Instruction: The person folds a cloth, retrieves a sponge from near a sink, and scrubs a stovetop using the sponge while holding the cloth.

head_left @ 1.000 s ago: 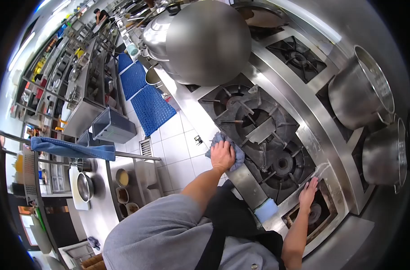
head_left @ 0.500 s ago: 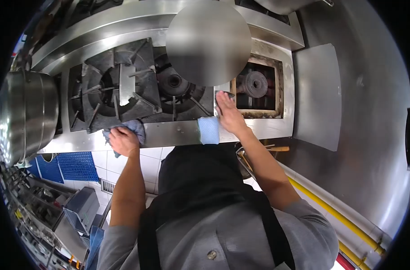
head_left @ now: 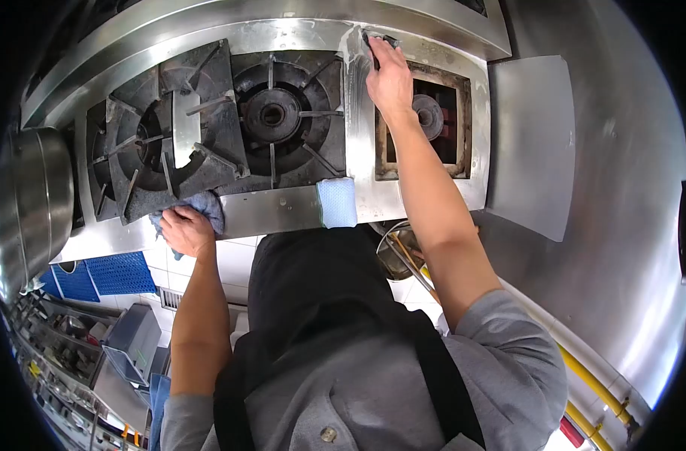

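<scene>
My left hand (head_left: 187, 231) is closed on a grey-blue cloth (head_left: 209, 209), pressed against the front ledge of the stove (head_left: 264, 210). At the back of the stovetop, my right hand (head_left: 390, 84) presses a dark scouring pad (head_left: 370, 45) on the steel strip between two burners; the fingers cover much of it. Whitish wet streaks show around the pad. A folded light blue cloth (head_left: 336, 203) lies over the front edge between my hands. Right of my right wrist, an uncovered burner (head_left: 429, 116) sits in a browned square opening.
A black grate (head_left: 275, 169) surrounds the middle burner. Another grate (head_left: 144, 184) lies tilted at left, with a flat metal piece (head_left: 185, 131) on it. A large steel pot (head_left: 38, 203) stands far left. A steel wall (head_left: 606, 150) borders the right side.
My right hand has slid the scouring pad from mid-strip toward the back of the stovetop, arm stretched out. My left hand stays on its cloth. The view has shifted slightly.
</scene>
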Motion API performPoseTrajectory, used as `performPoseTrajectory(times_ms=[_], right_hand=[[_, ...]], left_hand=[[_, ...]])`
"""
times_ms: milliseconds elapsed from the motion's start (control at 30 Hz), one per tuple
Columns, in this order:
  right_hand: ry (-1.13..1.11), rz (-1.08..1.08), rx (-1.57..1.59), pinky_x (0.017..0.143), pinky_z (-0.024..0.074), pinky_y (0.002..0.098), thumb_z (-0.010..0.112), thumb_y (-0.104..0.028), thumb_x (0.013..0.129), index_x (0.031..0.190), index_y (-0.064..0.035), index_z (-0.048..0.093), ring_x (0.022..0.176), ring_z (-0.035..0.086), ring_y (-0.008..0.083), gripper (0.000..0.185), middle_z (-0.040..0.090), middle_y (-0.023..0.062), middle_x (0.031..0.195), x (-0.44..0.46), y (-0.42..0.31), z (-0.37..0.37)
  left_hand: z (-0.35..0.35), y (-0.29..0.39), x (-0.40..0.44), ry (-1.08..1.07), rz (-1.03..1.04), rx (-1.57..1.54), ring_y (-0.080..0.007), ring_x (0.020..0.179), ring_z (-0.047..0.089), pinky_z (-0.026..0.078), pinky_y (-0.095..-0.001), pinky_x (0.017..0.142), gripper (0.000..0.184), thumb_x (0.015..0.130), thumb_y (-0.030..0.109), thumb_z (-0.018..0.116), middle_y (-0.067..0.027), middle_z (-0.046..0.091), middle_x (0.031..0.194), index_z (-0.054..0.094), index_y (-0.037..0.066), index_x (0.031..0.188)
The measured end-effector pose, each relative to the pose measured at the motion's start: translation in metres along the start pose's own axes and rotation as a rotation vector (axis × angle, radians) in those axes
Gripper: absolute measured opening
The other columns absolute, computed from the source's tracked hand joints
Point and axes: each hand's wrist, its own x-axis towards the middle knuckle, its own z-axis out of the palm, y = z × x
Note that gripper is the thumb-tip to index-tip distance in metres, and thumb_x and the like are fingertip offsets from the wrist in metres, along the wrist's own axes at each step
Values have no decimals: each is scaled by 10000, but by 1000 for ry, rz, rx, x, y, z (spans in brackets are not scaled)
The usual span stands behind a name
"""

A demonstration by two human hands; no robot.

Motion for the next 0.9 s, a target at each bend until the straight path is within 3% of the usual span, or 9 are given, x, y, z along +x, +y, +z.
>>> performPoseTrajectory(times_ms=[33, 100, 133, 267, 367, 467, 667, 800, 900], right_hand=[[-2, -1, -2, 1168, 375, 417, 553, -50, 905, 1330, -78, 608, 1277, 554, 339, 430, 577, 149, 1399, -6, -2, -1], [-232, -100, -37, 1188, 344, 424, 612, -1, 803, 1372, -54, 569, 1319, 521, 321, 573, 583, 144, 1400, -28, 5, 5], [-454, 20, -94, 1197, 332, 417, 605, -21, 831, 1406, -94, 548, 1384, 463, 304, 583, 536, 133, 1459, -38, 8, 11], [-422, 69, -36, 1211, 302, 418, 596, -49, 856, 1482, -145, 475, 1468, 341, 316, 645, 380, 140, 1582, -70, 4, 19], [-411, 28, -182, 1222, 273, 421, 578, -78, 879, 1523, -112, 404, 1477, 320, 339, 668, 358, 181, 1586, -76, 1, 23], [-355, 85, -121, 1230, 236, 433, 470, -260, 1011, 1539, 15, 299, 1496, 281, 339, 619, 307, 217, 1602, -73, 5, 36], [-472, 158, -194, 1238, 179, 470, 411, -324, 1048, 1544, 7, 299, 1507, 247, 354, 607, 269, 229, 1615, -85, -12, 19], [-431, 203, -204, 1239, 175, 473, 397, -330, 1052, 1538, 12, 313, 1507, 245, 366, 600, 274, 237, 1610, -122, -29, 13], [-404, 151, -194, 1236, 179, 479, 390, -338, 1053, 1532, 20, 317, 1504, 252, 365, 603, 283, 240, 1605, -91, -9, 27]], left_hand=[[0, 0, 0, -9, 0, 5, -401, 932, 590, 440, -535, 784, 307, 955, 357, 474, -173, 592, 982, 568, 65, 963], [0, -2, 0, -20, 6, 5, -401, 936, 589, 439, -538, 785, 311, 956, 360, 471, -173, 592, 985, 569, 65, 964], [-1, -1, 0, -15, 4, 7, -401, 939, 588, 439, -540, 786, 314, 957, 362, 469, -173, 592, 988, 569, 65, 963], [1, -1, 1, -26, -11, 17, -401, 942, 589, 443, -538, 788, 317, 957, 364, 469, -170, 593, 989, 574, 64, 963], [1, -1, 1, -25, -1, 24, -399, 943, 592, 443, -538, 789, 316, 954, 364, 474, -170, 595, 991, 578, 66, 958], [2, -1, 1, -25, -11, 29, -397, 944, 593, 442, -539, 784, 308, 953, 358, 480, -170, 598, 993, 581, 68, 954], [-2, 0, 0, -9, 1, -15, -397, 946, 589, 434, -538, 789, 290, 951, 345, 485, -166, 596, 995, 582, 71, 961], [-1, 1, 0, -16, -13, -22, -394, 948, 583, 430, -535, 792, 283, 952, 343, 486, -157, 588, 982, 573, 74, 961], [1, -2, 0, -3, -1, -2, -392, 943, 587, 432, -534, 784, 284, 952, 348, 491, -158, 590, 987, 574, 76, 964]])
